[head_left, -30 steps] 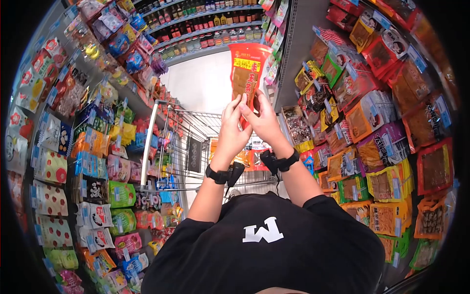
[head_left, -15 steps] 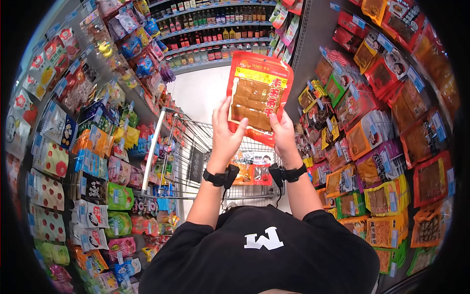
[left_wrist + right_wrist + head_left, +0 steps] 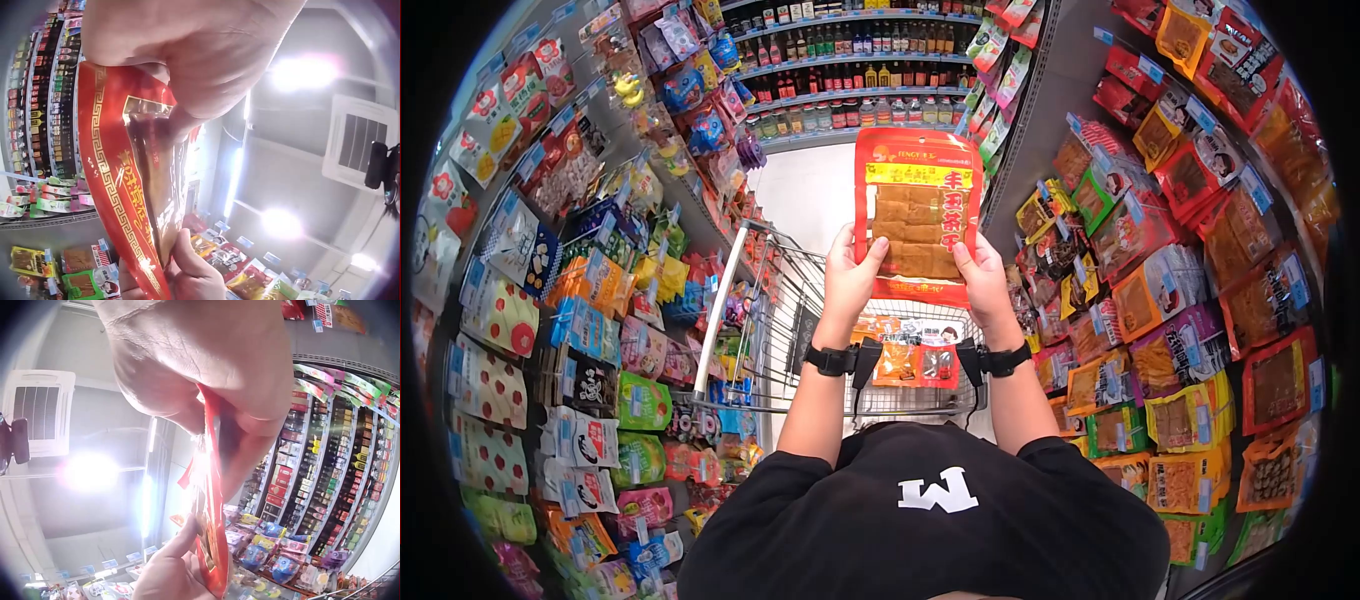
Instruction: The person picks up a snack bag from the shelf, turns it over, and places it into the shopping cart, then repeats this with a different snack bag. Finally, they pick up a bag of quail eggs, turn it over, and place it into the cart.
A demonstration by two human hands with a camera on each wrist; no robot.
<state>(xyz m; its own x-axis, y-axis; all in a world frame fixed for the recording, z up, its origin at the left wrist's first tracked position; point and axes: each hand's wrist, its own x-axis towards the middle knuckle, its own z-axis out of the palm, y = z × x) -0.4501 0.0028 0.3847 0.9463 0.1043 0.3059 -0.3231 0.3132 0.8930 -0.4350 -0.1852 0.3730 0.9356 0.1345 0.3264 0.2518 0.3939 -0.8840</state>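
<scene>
A red plastic snack pouch (image 3: 918, 215) with a clear window stands upright before me in the head view, brown flat pieces in rows inside it. My left hand (image 3: 850, 275) pinches its lower left edge, thumb on the front face, fingers behind. On the opposite lower edge my right hand (image 3: 985, 280) grips it the same way. In the left wrist view the pouch (image 3: 103, 144) shows at a slant between both thumbs. From the right wrist the pouch (image 3: 214, 487) appears nearly edge-on.
Below my hands is a wire shopping cart (image 3: 765, 375) with several snack packs (image 3: 910, 365) in it. Hanging packets line a left shelf (image 3: 580, 330) and a right shelf (image 3: 1190, 300). Shelves of bottles (image 3: 860, 75) stand at the far end of the aisle.
The pouch was angled with both hands close together; now it faces me squarely and sits lower. My hands have moved apart to its two side edges.
</scene>
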